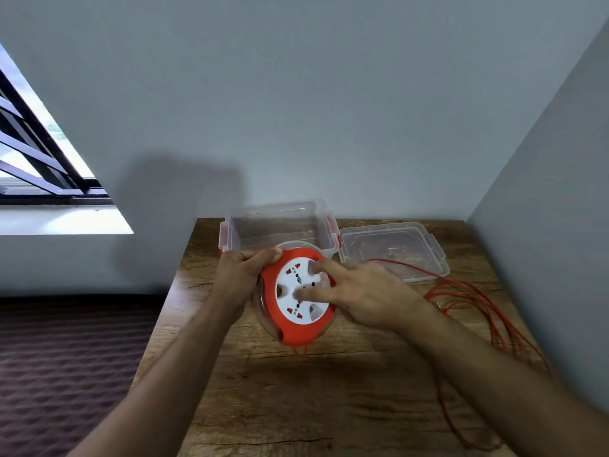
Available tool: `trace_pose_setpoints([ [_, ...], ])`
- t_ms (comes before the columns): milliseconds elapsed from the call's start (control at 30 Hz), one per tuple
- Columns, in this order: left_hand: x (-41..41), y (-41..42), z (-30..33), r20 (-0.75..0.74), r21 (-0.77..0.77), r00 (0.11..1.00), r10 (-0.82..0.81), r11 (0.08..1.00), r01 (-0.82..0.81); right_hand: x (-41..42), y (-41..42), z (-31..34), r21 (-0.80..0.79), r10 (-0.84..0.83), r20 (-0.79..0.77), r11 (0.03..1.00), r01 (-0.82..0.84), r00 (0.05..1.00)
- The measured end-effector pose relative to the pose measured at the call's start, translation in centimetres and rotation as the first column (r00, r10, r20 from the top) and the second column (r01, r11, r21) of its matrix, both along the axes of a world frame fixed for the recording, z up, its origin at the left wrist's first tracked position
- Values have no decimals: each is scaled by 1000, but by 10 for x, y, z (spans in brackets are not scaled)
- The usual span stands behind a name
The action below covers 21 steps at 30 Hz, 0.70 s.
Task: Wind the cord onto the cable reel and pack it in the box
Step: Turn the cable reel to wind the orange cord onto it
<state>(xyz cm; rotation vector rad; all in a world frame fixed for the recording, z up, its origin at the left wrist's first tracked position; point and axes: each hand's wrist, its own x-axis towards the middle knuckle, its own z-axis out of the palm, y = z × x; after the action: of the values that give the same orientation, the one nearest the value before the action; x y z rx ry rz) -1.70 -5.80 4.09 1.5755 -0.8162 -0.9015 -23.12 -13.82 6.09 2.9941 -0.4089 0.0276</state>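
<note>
In the head view, one cable reel (298, 296) is held tilted above a wooden table (329, 390), just in front of one clear plastic box (280, 225). The reel has an orange-red housing and a white round face carrying socket holes with small red shutters; no brand name, label or writing can be read on it or on anything else.

The reel's upper left rim is gripped by the left hand (242, 275), with the fingers curled round the edge. The right hand (362, 295) is laid over the reel's right side with its fingers (308, 293) spread fairly wide; two fingertips are pressed onto the white face, and nothing is clasped by them.

One orange cord (474, 301) lies in loose loops on the right part of the table, beside the right forearm, and trails down toward the near edge. A short loop of it shows beneath the reel. Only a little cord can be seen through the reel's side.

The box stands open, with red latches at its sides. One clear lid (392, 249) lies flat just to its right.

A window (43, 153) with dark bars is seen at the left, and grey walls rise behind the table.
</note>
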Motion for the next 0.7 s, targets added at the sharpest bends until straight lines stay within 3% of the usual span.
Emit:
trace_pose_setpoints([
  [100, 5, -2, 4, 50, 46, 995, -86, 995, 83, 2, -4, -4, -31, 85, -102, 996, -89, 991],
  [200, 8, -4, 6, 68, 80, 993, -101, 992, 95, 6, 2, -4, 6, 59, -189, 998, -59, 980],
  [367, 5, -7, 4, 84, 101, 991, -103, 990, 95, 18, 18, 1, 37, -7, -135, 999, 12, 991],
  [567, 0, -3, -3, 50, 68, 999, -5, 998, 2, 29, 15, 3, -88, -60, -229, 995, 41, 972],
  [633, -3, -1, -4, 49, 35, 999, 18, 999, -20, 31, 18, 1, -51, -131, -190, 991, 123, 973],
  [700, -8, -1, -6, 77, -19, 996, 46, 999, -45, 31, 26, -3, 153, -355, -45, 921, 358, 934],
])
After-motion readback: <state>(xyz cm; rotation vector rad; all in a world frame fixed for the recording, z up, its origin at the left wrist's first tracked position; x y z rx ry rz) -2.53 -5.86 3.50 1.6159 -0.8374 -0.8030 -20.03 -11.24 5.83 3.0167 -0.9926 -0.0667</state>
